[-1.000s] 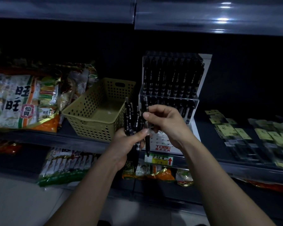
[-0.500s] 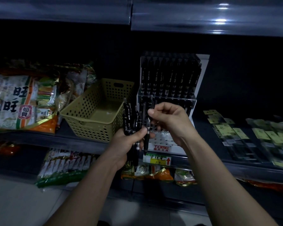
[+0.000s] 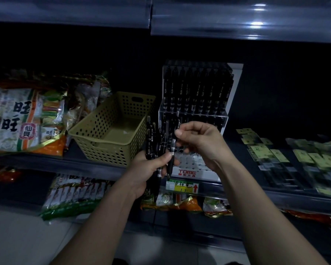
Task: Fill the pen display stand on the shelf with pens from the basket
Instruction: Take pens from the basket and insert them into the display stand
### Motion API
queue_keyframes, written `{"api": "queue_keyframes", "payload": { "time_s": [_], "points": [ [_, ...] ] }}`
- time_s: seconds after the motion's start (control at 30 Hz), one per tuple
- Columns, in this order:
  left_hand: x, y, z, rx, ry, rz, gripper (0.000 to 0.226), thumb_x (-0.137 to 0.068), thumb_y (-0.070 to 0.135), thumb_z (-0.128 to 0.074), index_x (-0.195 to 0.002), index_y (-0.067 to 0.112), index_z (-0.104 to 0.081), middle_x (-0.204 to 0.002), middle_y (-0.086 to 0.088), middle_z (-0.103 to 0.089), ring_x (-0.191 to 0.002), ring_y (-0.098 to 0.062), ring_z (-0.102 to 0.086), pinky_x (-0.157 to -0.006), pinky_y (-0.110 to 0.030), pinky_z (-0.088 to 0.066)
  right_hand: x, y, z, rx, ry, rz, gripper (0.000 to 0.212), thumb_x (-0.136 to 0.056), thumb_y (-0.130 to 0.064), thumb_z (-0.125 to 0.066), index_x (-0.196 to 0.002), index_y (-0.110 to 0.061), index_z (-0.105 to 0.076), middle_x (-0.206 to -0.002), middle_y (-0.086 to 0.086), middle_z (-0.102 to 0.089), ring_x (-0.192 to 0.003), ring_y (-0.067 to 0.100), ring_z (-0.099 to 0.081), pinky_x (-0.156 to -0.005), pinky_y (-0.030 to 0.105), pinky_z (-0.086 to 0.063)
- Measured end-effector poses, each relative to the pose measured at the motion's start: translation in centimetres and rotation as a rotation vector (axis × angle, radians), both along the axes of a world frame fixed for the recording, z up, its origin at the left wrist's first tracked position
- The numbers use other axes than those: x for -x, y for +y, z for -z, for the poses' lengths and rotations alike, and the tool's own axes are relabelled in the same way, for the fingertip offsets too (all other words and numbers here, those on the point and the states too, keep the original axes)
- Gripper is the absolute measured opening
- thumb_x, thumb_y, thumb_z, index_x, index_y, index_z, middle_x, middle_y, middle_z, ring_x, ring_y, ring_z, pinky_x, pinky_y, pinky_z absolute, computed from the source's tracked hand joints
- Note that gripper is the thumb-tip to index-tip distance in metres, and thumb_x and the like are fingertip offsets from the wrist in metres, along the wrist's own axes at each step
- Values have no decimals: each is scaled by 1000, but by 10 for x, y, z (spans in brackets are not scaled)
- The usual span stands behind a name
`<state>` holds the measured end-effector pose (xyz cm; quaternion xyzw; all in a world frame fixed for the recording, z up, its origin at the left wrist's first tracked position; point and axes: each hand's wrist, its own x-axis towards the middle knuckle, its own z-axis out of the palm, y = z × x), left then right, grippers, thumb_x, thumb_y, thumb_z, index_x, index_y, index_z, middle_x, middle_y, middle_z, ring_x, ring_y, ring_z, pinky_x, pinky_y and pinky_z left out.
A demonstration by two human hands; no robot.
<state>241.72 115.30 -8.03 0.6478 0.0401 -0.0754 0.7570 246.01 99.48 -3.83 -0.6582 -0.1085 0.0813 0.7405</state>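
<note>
Far left on the shelf [image 3: 96, 161] lie big snack bags [image 3: 25, 119], their corners crowding the olive perforated basket [image 3: 111, 131], which stands just beside them and looks bare inside. Touching the basket's right wall is the left hand [image 3: 147, 167], its grip pressed together around a bundle of black pens [image 3: 155, 138] held upright, tips down past the shelf lip. Right against it, the right hand [image 3: 199, 144] pinches one black pen [image 3: 172, 150] between thumb and fingers, upright, directly in front of the pen display stand [image 3: 195, 119]. The stand's upper tier is packed with black pens; both hands screen most of its lower tier, where a patch of open white holes shows above the red logo. A price tag [image 3: 182, 187] hangs on the shelf edge beneath. Right of the stand is a bare strip of dark shelf, then flat carded packets [image 3: 287, 159] spread to the far edge. The shelf above overhangs the stand's top closely.
</note>
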Motion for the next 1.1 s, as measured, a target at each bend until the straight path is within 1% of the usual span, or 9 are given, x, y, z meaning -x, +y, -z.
{"api": "queue_keyframes", "payload": {
  "time_s": [0.13,0.23,0.3,0.37,0.53,0.67,0.77,0.87,1.1],
  "points": [
    [-4,1,4,0,36,-56,28,-82,24,-69,-104,6,-68,-93,-15,-73,-58,-15,-53,-56,-26,-44,-1,3,-1,-31,-9,58,11,-79,-2,-72,-86,-5,-65,-64,2,-66,-57,12,-62,-47,19,-48],
    [-7,2,9,46,103,-166,36,-82,23,-70,-110,0,-64,-81,-9,-67,-52,-13,-52,-51,-26,-43,-2,6,-3,-49,-62,165,13,-79,-3,-72,-90,-7,-66,-71,3,-67,-59,10,-63,-50,20,-50],
    [-10,3,11,96,140,-199,34,-85,19,-68,-111,-2,-61,-73,-4,-62,-48,-13,-50,-47,-25,-41,-2,7,-1,-35,-114,216,12,-80,-4,-72,-87,-11,-66,-73,5,-65,-62,13,-63,-53,21,-51],
    [-11,5,12,136,172,-216,29,-86,18,-68,-108,0,-61,-69,-3,-58,-48,-13,-50,-44,-24,-41,-3,8,1,0,-158,269,11,-81,-6,-73,-86,-14,-66,-75,6,-65,-67,16,-64,-57,23,-53],
    [-14,9,16,183,205,-213,11,-87,15,-66,-90,8,-59,-68,-4,-54,-48,-14,-48,-45,-23,-38,-7,12,6,77,-240,360,14,-79,-9,-75,-86,-17,-66,-79,8,-66,-73,19,-63,-65,29,-54],
    [-14,10,16,202,207,-205,8,-88,14,-65,-87,10,-59,-66,-3,-54,-46,-13,-48,-44,-23,-37,-8,16,7,111,-284,395,16,-79,-11,-75,-86,-23,-66,-80,3,-68,-76,19,-65,-67,25,-55],
    [-14,10,17,218,207,-204,8,-88,13,-65,-85,10,-58,-65,-3,-53,-46,-13,-47,-45,-23,-36,-9,18,7,144,-315,417,17,-79,-13,-76,-87,-24,-66,-81,3,-69,-81,22,-67,-73,32,-57],
    [-14,11,17,219,200,-208,8,-88,13,-65,-84,10,-59,-65,-3,-53,-46,-14,-47,-46,-23,-36,-10,19,7,157,-344,430,16,-79,-13,-76,-87,-24,-66,-80,2,-68,-79,19,-66,-73,34,-57],
    [-13,13,17,206,197,-213,9,-88,14,-66,-88,9,-58,-66,-3,-53,-47,-14,-48,-47,-24,-37,-12,25,10,180,-370,433,16,-83,-11,-73,-91,-22,-64,-79,-3,-64,-75,12,-61,-72,26,-55]
  ]
}}
